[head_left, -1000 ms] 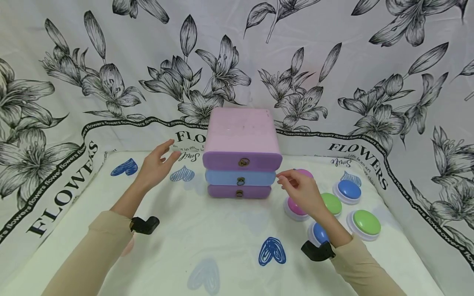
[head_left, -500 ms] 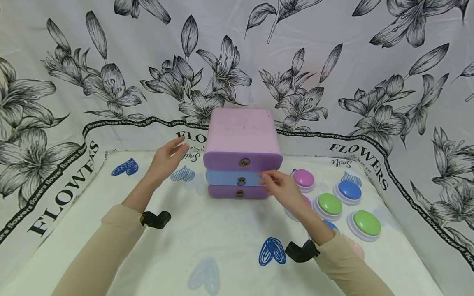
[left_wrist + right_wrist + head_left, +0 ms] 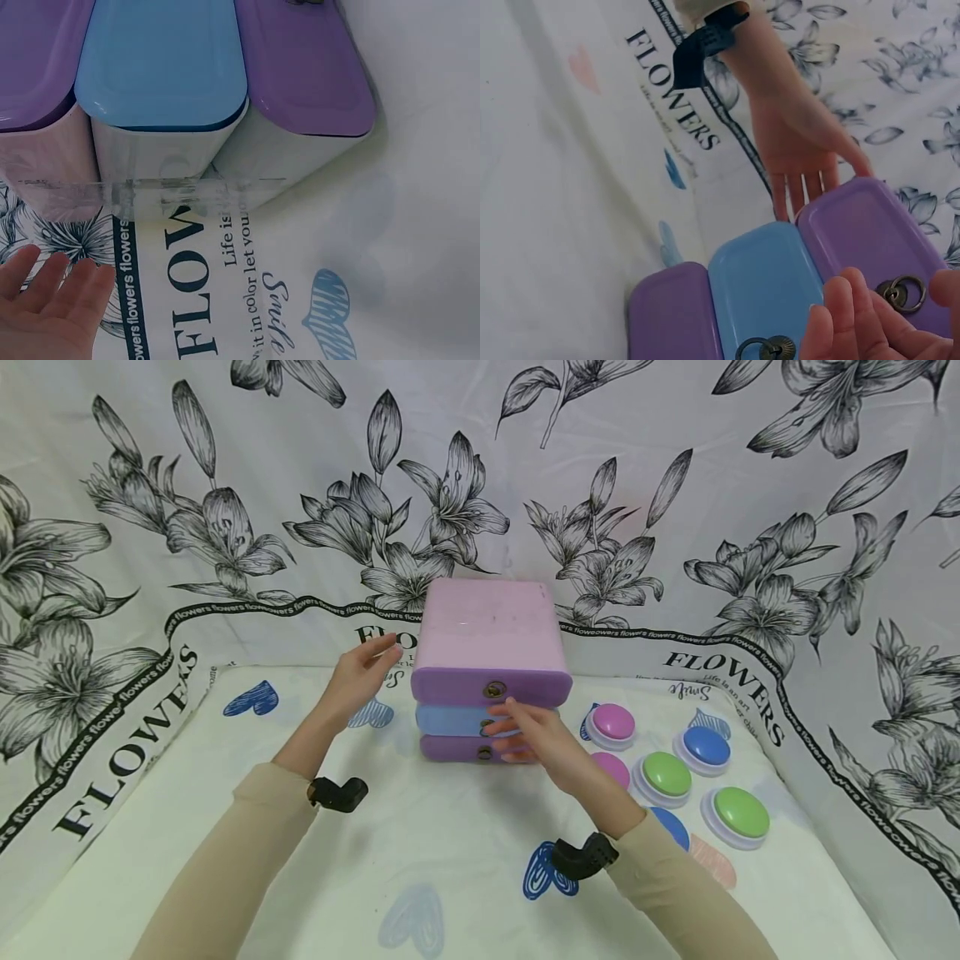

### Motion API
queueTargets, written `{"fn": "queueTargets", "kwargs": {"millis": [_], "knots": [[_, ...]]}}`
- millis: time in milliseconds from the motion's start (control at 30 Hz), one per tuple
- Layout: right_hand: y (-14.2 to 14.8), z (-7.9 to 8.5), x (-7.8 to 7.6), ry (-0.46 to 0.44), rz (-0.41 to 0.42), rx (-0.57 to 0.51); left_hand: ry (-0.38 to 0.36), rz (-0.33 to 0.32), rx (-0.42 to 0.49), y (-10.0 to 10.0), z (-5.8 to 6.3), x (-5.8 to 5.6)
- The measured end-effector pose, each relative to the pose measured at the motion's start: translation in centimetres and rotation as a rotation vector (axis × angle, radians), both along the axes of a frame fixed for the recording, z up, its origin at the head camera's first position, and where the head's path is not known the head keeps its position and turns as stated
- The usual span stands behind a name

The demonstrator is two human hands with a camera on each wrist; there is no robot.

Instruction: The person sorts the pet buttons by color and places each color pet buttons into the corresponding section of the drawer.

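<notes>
A small chest of three drawers with a pink top (image 3: 491, 627) stands mid-table. Its purple top drawer (image 3: 452, 687), blue middle drawer (image 3: 448, 720) and purple bottom drawer (image 3: 450, 749) are pushed in, each with a metal ring pull (image 3: 904, 292). In front of the drawers hovers my right hand (image 3: 547, 747), fingers apart and near the ring pulls, holding nothing. My left hand (image 3: 358, 681) is raised at the chest's left side, fingers extended and holding nothing. In the right wrist view, the left hand's fingertips (image 3: 780, 206) are right at the chest's side edge.
Several round push buttons on white bases lie right of the chest, including a magenta one (image 3: 613, 722), a blue one (image 3: 707, 746) and a green one (image 3: 741, 812). Flower-printed cloth (image 3: 465, 468) hangs behind; a white heart-printed cloth (image 3: 360, 852) covers the table.
My right hand has moved left from the chest's right side to the front of the drawers, its fingers spreading. My left hand has moved right, closer to the chest.
</notes>
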State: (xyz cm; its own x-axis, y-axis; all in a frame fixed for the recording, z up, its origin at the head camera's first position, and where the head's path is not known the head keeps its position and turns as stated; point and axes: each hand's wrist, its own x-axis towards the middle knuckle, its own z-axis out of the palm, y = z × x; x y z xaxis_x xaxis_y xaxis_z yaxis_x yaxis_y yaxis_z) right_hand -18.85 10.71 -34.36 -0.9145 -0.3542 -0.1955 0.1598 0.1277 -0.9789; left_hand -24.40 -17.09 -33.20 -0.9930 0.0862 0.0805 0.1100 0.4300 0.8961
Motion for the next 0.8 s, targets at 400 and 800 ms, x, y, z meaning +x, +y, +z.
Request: {"fn": "queueTargets", "kwargs": {"millis": [400, 800], "knots": [[-1.1, 0.5, -0.7, -0.135, -0.07, -0.108, -0.01, -0.032, -0.008, 0.9, 0.1, -0.3], [-1.8, 1.0, -1.3, -0.255, -0.035, -0.222, -0.003, -0.048, 0.013, 1.8, 0.6, -0.4]]}}
